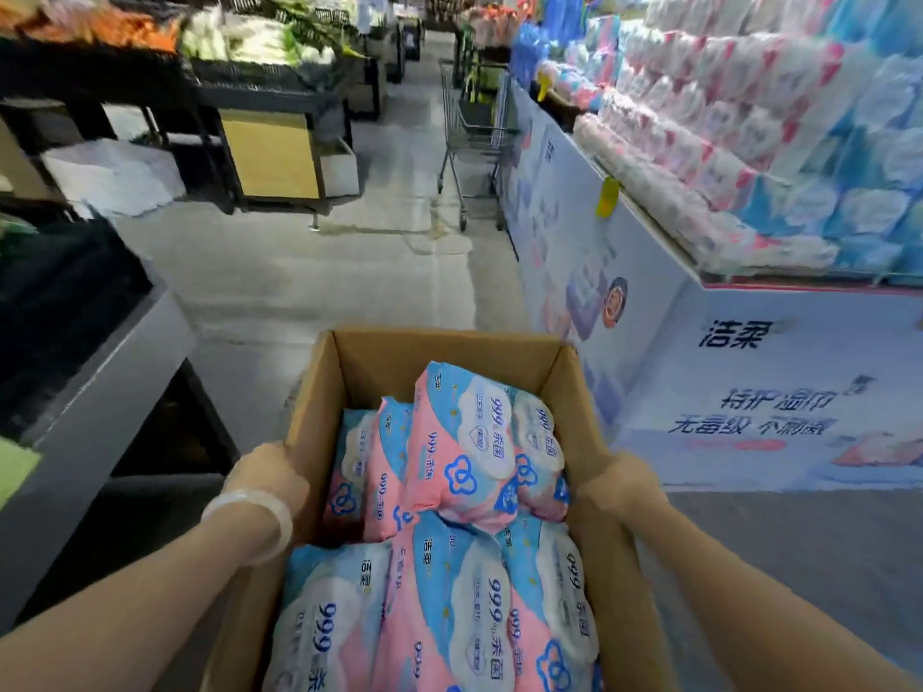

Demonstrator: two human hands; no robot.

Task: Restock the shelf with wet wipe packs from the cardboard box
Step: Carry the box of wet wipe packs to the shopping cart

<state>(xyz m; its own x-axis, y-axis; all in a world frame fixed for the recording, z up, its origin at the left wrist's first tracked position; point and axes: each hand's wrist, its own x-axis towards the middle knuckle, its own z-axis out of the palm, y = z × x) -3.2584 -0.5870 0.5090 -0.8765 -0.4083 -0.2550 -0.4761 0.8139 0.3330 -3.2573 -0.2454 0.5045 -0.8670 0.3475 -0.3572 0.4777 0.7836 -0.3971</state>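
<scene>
STEP: carry | left hand (269, 479) – clamps cardboard box (444, 352) wall | right hand (617, 484) – clamps opposite wall, keeps load level | wet wipe packs (464, 462) inside | shelf (749, 157) right

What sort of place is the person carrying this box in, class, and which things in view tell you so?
Most likely a supermarket aisle. A shopping trolley stands on the floor ahead, a display stand on the right is stacked with packaged tissue goods, and produce stands line the left.
</scene>
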